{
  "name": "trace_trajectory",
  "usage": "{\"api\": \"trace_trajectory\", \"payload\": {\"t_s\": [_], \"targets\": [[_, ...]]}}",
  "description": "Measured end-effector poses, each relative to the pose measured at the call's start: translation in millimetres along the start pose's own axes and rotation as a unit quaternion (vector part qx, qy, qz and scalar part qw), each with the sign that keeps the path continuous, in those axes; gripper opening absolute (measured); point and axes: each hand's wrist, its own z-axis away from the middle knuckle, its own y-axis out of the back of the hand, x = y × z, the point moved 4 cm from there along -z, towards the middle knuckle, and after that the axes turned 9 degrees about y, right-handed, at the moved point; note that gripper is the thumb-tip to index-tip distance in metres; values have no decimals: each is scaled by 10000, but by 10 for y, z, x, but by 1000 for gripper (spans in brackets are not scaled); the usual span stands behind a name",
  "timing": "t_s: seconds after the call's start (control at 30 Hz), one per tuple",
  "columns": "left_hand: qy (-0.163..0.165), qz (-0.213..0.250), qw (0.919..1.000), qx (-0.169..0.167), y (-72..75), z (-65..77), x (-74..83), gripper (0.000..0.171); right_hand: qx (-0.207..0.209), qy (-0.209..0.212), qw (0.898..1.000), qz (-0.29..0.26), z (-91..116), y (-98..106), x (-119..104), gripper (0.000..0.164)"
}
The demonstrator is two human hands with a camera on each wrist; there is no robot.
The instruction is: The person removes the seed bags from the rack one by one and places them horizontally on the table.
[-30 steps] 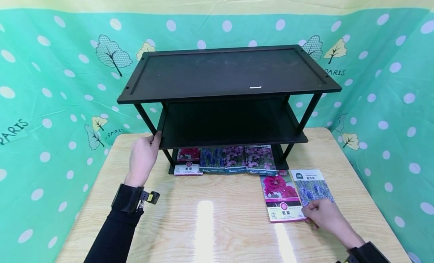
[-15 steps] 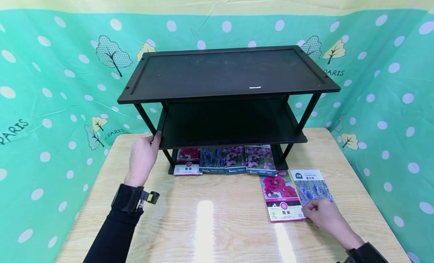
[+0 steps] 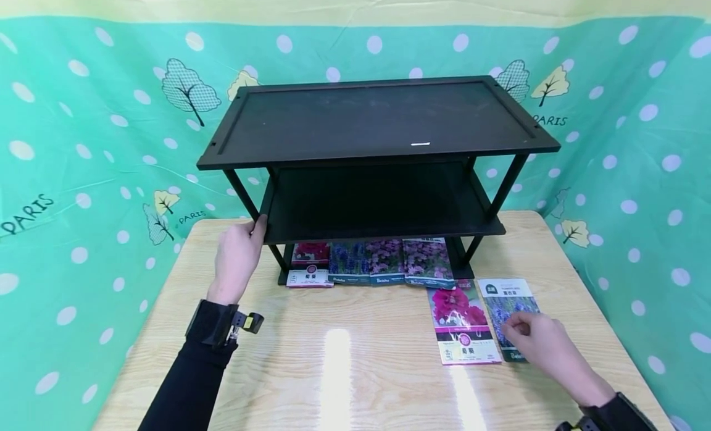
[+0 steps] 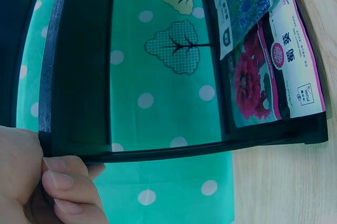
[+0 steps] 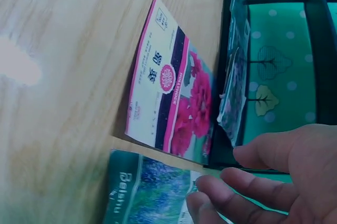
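My left hand [image 3: 239, 258] grips a three-tier black rack [image 3: 378, 119] at the left corner of its middle shelf, fingers curled round the frame in the left wrist view. Over on the right, my right hand [image 3: 547, 347] is just above a lavender seed packet [image 3: 502, 290], hiding part of it. Its thumb and fingers are loosely bent and apart in the right wrist view, with nothing between them. Beside that packet, on its left, a hollyhock seed packet [image 3: 458, 313] with pink flowers lies face up on the table, its top end near the rack.
Several seed packets [image 3: 424, 264] lie in a row on the rack's bottom shelf, the leftmost a hollyhock packet [image 4: 295, 60]. A small white strip [image 3: 420, 144] sits on the top shelf. A green dotted curtain [image 3: 83, 233] surrounds the wooden table [image 3: 278, 357].
My right hand has let go of the packets and risen slightly to the right, uncovering the lavender packet's lower edge. The left hand keeps its grip on the rack.
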Motion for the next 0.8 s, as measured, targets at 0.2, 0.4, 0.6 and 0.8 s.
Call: {"api": "trace_trajectory", "payload": {"t_s": [0.2,0.4,0.6,0.8], "targets": [[13,66,10000,-74,8,6,-2,62,211,581,9973,401,-34,-12,-166,34],[70,125,9998,-122,12,21,-26,62,662,1487,9829,864,29,-63,-330,44],[54,105,9999,-91,12,22,-15,61,1157,2113,9588,1505,77,-78,-426,63],[55,140,9999,-41,8,12,3,61,1591,2366,9427,1732,33,-100,-455,68]]}}
